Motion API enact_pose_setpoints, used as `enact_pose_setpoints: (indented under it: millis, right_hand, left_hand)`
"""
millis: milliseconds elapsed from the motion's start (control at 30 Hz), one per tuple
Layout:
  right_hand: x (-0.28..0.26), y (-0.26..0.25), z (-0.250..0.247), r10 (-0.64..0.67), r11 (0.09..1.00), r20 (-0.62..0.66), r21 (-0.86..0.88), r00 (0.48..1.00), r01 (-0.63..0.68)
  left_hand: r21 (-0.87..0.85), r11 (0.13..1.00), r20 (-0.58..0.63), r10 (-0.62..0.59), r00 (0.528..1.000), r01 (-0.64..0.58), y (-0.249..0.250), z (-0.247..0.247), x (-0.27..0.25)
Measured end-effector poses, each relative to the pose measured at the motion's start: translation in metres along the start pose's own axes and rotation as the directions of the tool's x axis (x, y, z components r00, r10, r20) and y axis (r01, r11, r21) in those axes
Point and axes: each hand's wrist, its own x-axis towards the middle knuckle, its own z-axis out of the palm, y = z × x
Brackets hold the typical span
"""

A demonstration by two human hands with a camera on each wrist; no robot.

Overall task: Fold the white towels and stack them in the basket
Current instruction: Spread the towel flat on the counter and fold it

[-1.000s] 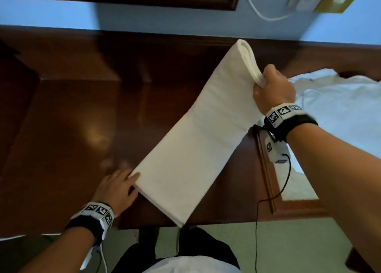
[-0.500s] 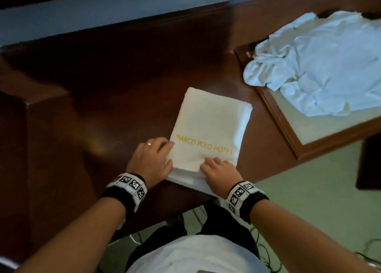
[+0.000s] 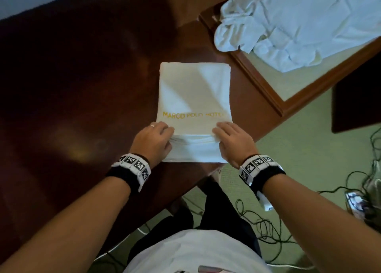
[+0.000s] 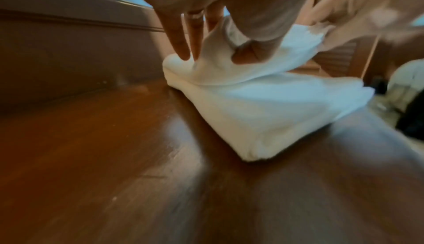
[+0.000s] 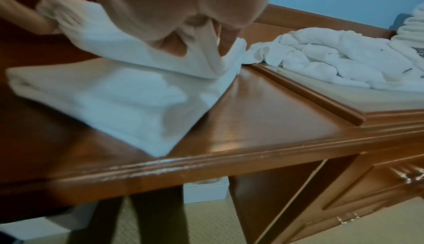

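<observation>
A white towel [image 3: 194,91] with gold hotel lettering lies folded on the dark wooden desk [image 3: 82,87], near its front edge. My left hand [image 3: 156,137] pinches the near left corner of the upper folded layer, thumb under and fingers on top, as the left wrist view shows on the towel [image 4: 263,102]. My right hand [image 3: 231,141] pinches the near right corner of the same layer; in the right wrist view that layer is lifted off the towel [image 5: 110,99]. No basket is in view.
A heap of unfolded white towels [image 3: 309,23] lies on a raised framed surface [image 3: 268,91] to the right of the desk. Cables [image 3: 268,227] trail over the green carpet below. A raised wooden ledge runs along the desk's back.
A second ago the towel was a long strip held up by my right hand. It is now folded into a compact rectangle, and both hands grip its near corners.
</observation>
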Motion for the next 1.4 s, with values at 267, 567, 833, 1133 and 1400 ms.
enact_pose_setpoints:
  millis: [267, 567, 833, 1133, 1400]
  right_hand:
    - [-0.047, -0.005, 0.031, 0.043, 0.998, 0.143, -0.052, 0.989, -0.036]
    - [-0.055, -0.014, 0.032, 0.009, 0.994, 0.126, -0.112, 0.992, 0.005]
    - [0.006, -0.022, 0.025, 0.121, 0.992, -0.120, -0.020, 0.985, -0.125]
    - [-0.014, 0.002, 0.041, 0.265, 0.961, 0.164, -0.118, 0.950, -0.248]
    - [0.101, 0.029, 0.008, 0.136, 0.982, -0.098, -0.116, 0.986, -0.147]
  left_hand:
    - [-0.017, 0.996, 0.135, 0.089, 0.987, -0.088, -0.002, 0.021, -0.038]
    - [-0.029, 0.992, 0.115, 0.124, 0.986, -0.121, -0.005, 0.029, -0.052]
    - [0.001, 1.000, -0.027, 0.014, 1.000, -0.014, 0.000, 0.020, 0.014]
    - [0.070, 0.997, 0.250, -0.038, 0.967, 0.021, -0.020, 0.039, -0.005]
    - [0.101, 0.993, 0.047, -0.062, 0.997, 0.057, -0.041, 0.008, 0.113]
